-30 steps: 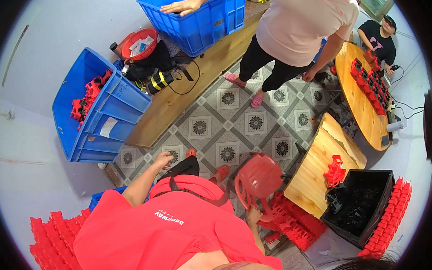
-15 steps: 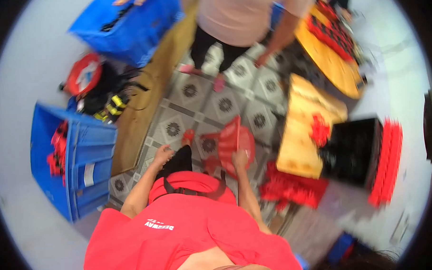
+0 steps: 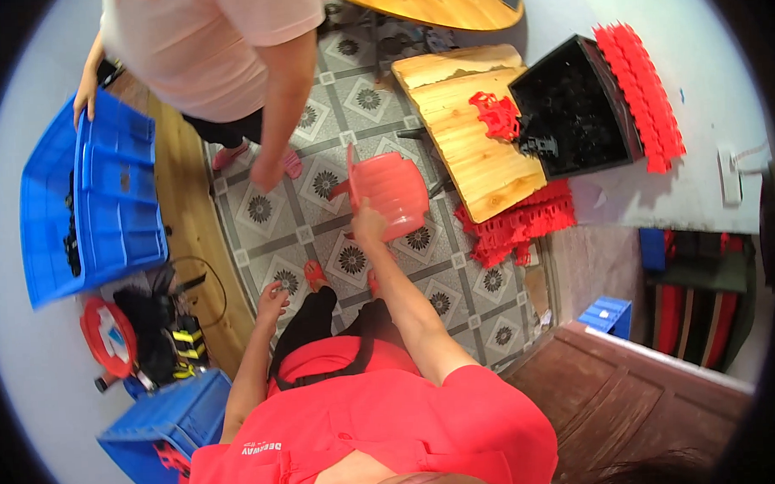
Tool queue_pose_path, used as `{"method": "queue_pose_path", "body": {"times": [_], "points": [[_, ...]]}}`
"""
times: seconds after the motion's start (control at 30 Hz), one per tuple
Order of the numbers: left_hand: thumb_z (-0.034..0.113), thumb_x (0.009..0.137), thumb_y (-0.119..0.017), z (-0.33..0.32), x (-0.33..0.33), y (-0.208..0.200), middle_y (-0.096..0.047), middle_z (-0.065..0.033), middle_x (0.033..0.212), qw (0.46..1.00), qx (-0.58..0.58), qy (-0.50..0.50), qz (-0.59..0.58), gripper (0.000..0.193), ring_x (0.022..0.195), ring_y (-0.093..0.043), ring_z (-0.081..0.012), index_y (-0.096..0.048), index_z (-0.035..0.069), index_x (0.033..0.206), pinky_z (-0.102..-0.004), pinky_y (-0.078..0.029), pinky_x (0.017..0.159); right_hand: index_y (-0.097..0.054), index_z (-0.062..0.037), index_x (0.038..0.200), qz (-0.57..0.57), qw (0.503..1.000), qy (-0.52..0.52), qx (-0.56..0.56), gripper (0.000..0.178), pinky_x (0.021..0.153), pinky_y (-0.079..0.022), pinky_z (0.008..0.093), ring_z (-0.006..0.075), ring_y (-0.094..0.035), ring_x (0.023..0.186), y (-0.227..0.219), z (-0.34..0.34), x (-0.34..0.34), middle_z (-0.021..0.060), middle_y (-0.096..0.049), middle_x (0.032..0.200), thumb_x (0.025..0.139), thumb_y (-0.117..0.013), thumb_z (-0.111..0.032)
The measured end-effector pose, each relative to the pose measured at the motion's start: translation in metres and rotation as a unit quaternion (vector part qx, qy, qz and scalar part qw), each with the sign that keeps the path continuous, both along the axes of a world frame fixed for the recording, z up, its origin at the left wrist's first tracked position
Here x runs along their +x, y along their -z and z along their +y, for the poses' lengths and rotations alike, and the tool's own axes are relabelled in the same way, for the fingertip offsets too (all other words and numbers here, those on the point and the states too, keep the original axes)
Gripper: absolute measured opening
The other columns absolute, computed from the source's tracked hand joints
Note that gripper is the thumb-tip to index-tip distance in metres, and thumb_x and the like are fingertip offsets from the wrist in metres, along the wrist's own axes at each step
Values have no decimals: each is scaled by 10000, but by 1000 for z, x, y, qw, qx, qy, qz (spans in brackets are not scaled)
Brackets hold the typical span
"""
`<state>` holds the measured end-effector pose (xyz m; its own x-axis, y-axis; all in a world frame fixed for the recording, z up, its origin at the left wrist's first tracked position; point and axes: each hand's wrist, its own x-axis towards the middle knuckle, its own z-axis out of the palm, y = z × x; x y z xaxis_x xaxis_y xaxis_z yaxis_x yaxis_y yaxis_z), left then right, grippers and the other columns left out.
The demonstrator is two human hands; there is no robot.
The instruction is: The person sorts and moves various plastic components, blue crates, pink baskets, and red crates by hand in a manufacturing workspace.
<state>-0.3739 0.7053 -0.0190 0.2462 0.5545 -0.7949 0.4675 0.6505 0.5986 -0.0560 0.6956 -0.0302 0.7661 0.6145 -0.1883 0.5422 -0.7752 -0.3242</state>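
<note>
My right hand [image 3: 369, 224] is closed on the edge of a small red plastic chair [image 3: 396, 190], which is tipped over the patterned tile floor. My left hand [image 3: 273, 302] hangs near my left thigh, its fingers loosely apart and holding nothing. Closest to that hand is my own leg in black trousers. Parts of the chair's legs show past its left side; my hand covers some of its edge.
A co-worker [image 3: 202, 52] stands ahead left, one hand on a large blue crate [image 3: 122, 209]. To the right, a wooden table [image 3: 460, 128] bears red plastic parts [image 3: 496, 116] beside a black bin [image 3: 575, 107]. Another blue crate [image 3: 167, 412] and a red bucket [image 3: 109, 337] stand left.
My view has swung to the right and I have moved. The red chair, still in my right hand, is turned differently. The co-worker now appears farther left, at the blue crate.
</note>
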Motion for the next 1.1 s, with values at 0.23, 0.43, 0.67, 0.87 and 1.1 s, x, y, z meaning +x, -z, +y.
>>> {"method": "queue_pose_path", "body": {"times": [0.23, 0.43, 0.67, 0.87, 1.1], "points": [[229, 856, -628, 60, 54, 47, -586, -18, 922, 996, -7, 89, -29, 535, 736, -558, -99, -411, 126, 1334, -265, -437, 598, -569, -55, 1078, 57, 967, -179, 171, 278, 689, -502, 449, 373, -628, 805, -7, 0, -28, 189, -641, 809, 810, -579, -127], [500, 758, -695, 128, 139, 55, -279, -210, 1442, 993, 101, 53, -17, 1004, 1325, -300, -290, -140, 47, 1461, -390, -326, 1024, -612, -70, 1121, 253, 962, -69, 76, 338, 809, -490, 411, 361, -612, 962, -1, -127, -13, 191, -650, 995, 823, -593, -229], [452, 736, -743, 154, 214, 49, -272, -212, 1451, 994, 107, -21, -9, 990, 1325, -311, -341, -174, 36, 1431, -441, -387, 980, -629, -59, 1104, 280, 954, 54, -90, 357, 808, -491, 402, 337, -633, 943, 7, -317, 32, 210, -654, 984, 788, -604, -222], [156, 815, -628, 152, 235, 125, -649, -190, 974, 916, 285, -112, 258, 277, 957, -623, -358, -559, 115, 1081, -460, -468, 837, -628, -38, 1097, 309, 947, 23, -86, 344, 746, -501, 342, 234, -662, 813, 20, -347, 141, 170, -678, 857, 773, -634, -153], [119, 781, -641, 105, 268, 109, -652, -132, 1034, 920, 253, -194, 230, 391, 974, -631, -295, -545, 110, 1160, -414, -493, 831, -627, -14, 1096, 224, 973, -47, 9, 327, 733, -503, 337, 233, -655, 786, 22, -263, 329, 161, -679, 853, 791, -635, -135]]}}
